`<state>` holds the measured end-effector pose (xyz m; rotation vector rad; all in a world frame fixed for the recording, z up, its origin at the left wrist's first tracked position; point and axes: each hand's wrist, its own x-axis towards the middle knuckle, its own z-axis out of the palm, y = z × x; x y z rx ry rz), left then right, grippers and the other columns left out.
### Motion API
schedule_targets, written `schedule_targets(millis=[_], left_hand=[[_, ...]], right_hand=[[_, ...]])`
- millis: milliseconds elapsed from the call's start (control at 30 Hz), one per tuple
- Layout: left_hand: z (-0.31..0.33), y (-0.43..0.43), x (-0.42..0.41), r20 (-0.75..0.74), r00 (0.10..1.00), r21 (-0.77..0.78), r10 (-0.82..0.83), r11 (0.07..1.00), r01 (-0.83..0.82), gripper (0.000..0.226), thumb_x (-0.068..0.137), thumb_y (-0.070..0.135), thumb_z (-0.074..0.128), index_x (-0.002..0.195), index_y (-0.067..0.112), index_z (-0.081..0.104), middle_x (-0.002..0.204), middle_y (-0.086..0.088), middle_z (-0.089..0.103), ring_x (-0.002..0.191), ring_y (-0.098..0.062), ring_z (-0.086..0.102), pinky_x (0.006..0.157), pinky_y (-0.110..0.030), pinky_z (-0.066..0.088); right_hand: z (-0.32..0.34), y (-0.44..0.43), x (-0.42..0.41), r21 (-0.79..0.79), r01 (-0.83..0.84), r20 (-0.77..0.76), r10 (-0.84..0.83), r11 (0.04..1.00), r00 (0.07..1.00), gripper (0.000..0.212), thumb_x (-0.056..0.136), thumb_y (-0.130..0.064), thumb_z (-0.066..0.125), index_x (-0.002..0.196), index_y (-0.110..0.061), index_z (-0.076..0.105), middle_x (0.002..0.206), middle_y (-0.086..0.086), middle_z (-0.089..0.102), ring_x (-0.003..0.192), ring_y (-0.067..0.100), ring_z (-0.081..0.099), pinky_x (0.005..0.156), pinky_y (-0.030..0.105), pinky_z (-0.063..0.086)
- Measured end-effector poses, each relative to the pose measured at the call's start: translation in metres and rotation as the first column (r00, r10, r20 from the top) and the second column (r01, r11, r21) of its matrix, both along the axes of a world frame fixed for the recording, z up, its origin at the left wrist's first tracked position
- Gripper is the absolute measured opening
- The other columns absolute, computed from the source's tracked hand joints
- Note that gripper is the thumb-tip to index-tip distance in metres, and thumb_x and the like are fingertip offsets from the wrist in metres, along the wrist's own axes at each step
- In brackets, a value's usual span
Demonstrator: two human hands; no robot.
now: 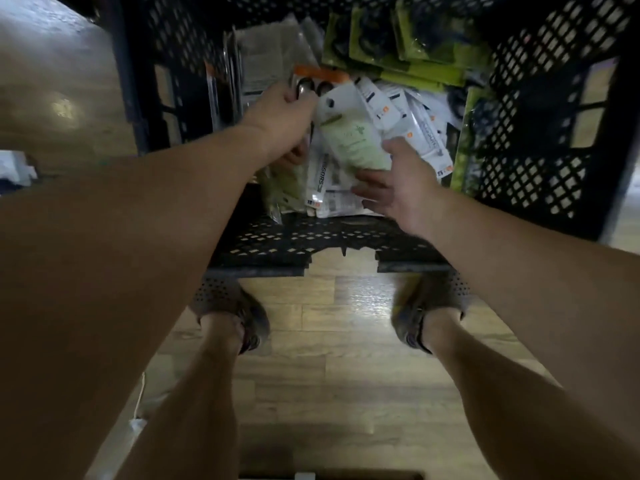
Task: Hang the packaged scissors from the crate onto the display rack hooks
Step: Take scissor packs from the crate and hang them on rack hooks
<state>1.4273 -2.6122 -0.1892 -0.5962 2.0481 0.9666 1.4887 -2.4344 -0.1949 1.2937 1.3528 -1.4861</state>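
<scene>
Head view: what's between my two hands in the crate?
A pale green package lies between the left hand, which grips an orange-topped pack, and the right hand, on the pile of packs, in the head view.

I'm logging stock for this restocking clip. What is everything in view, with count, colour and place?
crate: one, black lattice plastic, on the floor
orange-topped scissors pack: one, orange and clear, mid crate, in the left hand
pale green pack: one, pale green and white, between the hands
white packs: loose pile, count unclear, white with orange marks, crate's right half
lime-green packs: several, lime and black, crate's far right
grey packs: a few, grey-clear, upright, crate's far left
floor: one, light wood planks, under the crate
sandals: two, grey-brown, on the feet by the crate
left hand: one, gripping the orange-topped scissors pack
right hand: one, fingers spread, touching the pale green pack
</scene>
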Motion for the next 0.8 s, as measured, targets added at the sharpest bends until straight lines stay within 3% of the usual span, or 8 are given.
schedule_targets(millis=[100, 167, 267, 333, 500, 633, 700, 800], left_hand=[[0.048, 0.002, 0.011, -0.005, 0.996, 0.031, 0.092, 0.995, -0.092, 0.023, 0.102, 0.034, 0.059, 0.085, 0.021, 0.05, 0.081, -0.009, 0.073, 0.067, -0.02, 0.076, 0.062, -0.042, 0.065], [0.091, 0.001, 0.022, 0.007, 0.969, 0.094, 0.247, 0.965, -0.247, 0.027, 0.101, 0.016, 0.062, 0.081, 0.018, 0.043, 0.088, -0.014, 0.07, 0.072, -0.027, 0.075, 0.07, -0.05, 0.065], [0.189, -0.001, 0.03, 0.008, 0.861, 0.205, 0.509, 0.842, -0.5, 0.027, 0.101, 0.008, 0.062, 0.107, 0.019, 0.038, 0.098, -0.022, 0.067, 0.076, -0.037, 0.076, 0.072, -0.05, 0.065], [0.271, -0.004, 0.03, 0.032, 0.78, 0.301, 0.625, 0.738, -0.604, 0.047, 0.101, 0.007, 0.063, 0.131, 0.018, 0.029, 0.094, -0.022, 0.071, 0.078, -0.036, 0.078, 0.069, -0.042, 0.066], [0.486, -0.016, 0.03, 0.059, 0.774, 0.535, 0.631, 0.634, -0.558, 0.038, 0.099, 0.011, 0.067, 0.133, 0.007, 0.05, 0.114, -0.026, 0.073, 0.094, -0.037, 0.077, 0.075, -0.042, 0.064], [0.62, -0.021, 0.034, 0.058, 0.694, 0.667, 0.718, 0.489, -0.562, 0.02, 0.102, 0.006, 0.059, 0.118, 0.013, 0.049, 0.111, -0.02, 0.074, 0.093, -0.039, 0.076, 0.069, -0.042, 0.059], [0.681, -0.021, 0.039, 0.059, 0.642, 0.721, 0.764, 0.412, -0.557, 0.004, 0.104, 0.011, 0.053, 0.102, 0.013, 0.051, 0.096, -0.012, 0.075, 0.08, -0.026, 0.075, 0.061, -0.033, 0.058], [0.749, -0.03, 0.05, 0.04, 0.651, 0.788, 0.758, 0.377, -0.486, 0.01, 0.099, 0.01, 0.059, 0.092, 0.016, 0.056, 0.092, -0.008, 0.076, 0.074, -0.019, 0.073, 0.061, -0.033, 0.056]], right_hand=[[0.053, 0.014, -0.001, 0.029, 0.066, -0.035, -0.065, 0.997, 0.997, 0.039, 0.099, -0.052, 0.055, 0.125, -0.022, 0.055, 0.102, 0.003, 0.078, 0.092, 0.022, 0.077, 0.088, 0.039, 0.061], [0.101, 0.024, 0.002, 0.132, 0.07, -0.106, -0.056, 0.989, 0.993, 0.02, 0.1, -0.028, 0.062, 0.114, -0.015, 0.055, 0.103, 0.008, 0.075, 0.089, 0.027, 0.077, 0.083, 0.039, 0.063], [0.2, 0.04, 0.002, 0.39, 0.064, -0.291, 0.057, 0.918, 0.955, 0.018, 0.093, 0.0, 0.056, 0.093, -0.016, 0.049, 0.081, 0.004, 0.054, 0.066, 0.015, 0.057, 0.059, 0.03, 0.053], [0.288, 0.045, -0.003, 0.456, 0.07, -0.408, 0.138, 0.887, 0.902, 0.027, 0.091, 0.004, 0.051, 0.101, -0.02, 0.047, 0.08, 0.003, 0.048, 0.055, 0.006, 0.045, 0.051, 0.02, 0.042], [0.519, 0.041, -0.016, 0.254, -0.022, -0.571, 0.169, 0.967, 0.804, 0.084, 0.089, 0.011, 0.048, 0.122, -0.067, 0.038, 0.091, 0.019, 0.071, 0.07, 0.027, 0.054, 0.062, 0.046, 0.048], [0.663, 0.028, -0.025, 0.301, -0.115, -0.665, 0.294, 0.947, 0.687, 0.076, 0.092, 0.011, 0.05, 0.145, -0.042, 0.034, 0.078, 0.004, 0.073, 0.067, 0.027, 0.055, 0.06, 0.047, 0.046], [0.727, 0.02, -0.029, 0.351, -0.146, -0.716, 0.366, 0.925, 0.594, 0.064, 0.092, 0.011, 0.05, 0.136, -0.035, 0.047, 0.083, 0.0, 0.073, 0.07, 0.026, 0.057, 0.062, 0.038, 0.043], [0.805, 0.011, -0.03, 0.346, -0.103, -0.785, 0.349, 0.932, 0.512, 0.058, 0.09, 0.014, 0.048, 0.119, -0.035, 0.059, 0.096, -0.008, 0.075, 0.091, 0.014, 0.069, 0.07, 0.02, 0.05]])
